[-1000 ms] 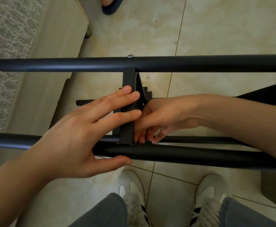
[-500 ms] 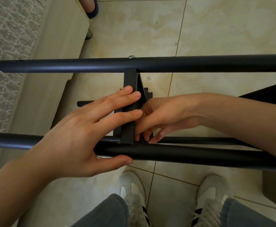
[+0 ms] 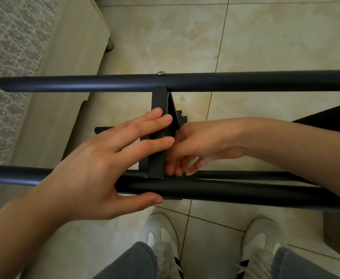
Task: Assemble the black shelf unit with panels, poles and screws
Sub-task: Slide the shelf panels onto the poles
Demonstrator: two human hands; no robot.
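Two long black poles lie across the view, the far pole (image 3: 245,81) with a silver screw head (image 3: 161,73) on top and the near pole (image 3: 235,191) close to my legs. A black panel edge (image 3: 160,97) spans between them. My left hand (image 3: 96,170) lays straight fingers across this panel edge, its thumb under the near pole. My right hand (image 3: 203,141) comes in from the right, its fingers curled against the panel's right side, pinching at a small shiny screw (image 3: 176,132) on the bracket. Its fingertips are partly hidden.
A light wooden furniture side (image 3: 64,67) with a patterned cover (image 3: 3,57) runs along the left. Another black panel (image 3: 336,115) slants in at the right. My white shoes (image 3: 165,248) stand on the tiled floor (image 3: 265,37) below the poles.
Both hands stay where they were; my right fingers shift slightly at the screw. A slippered foot at the top edge has gone out of view.
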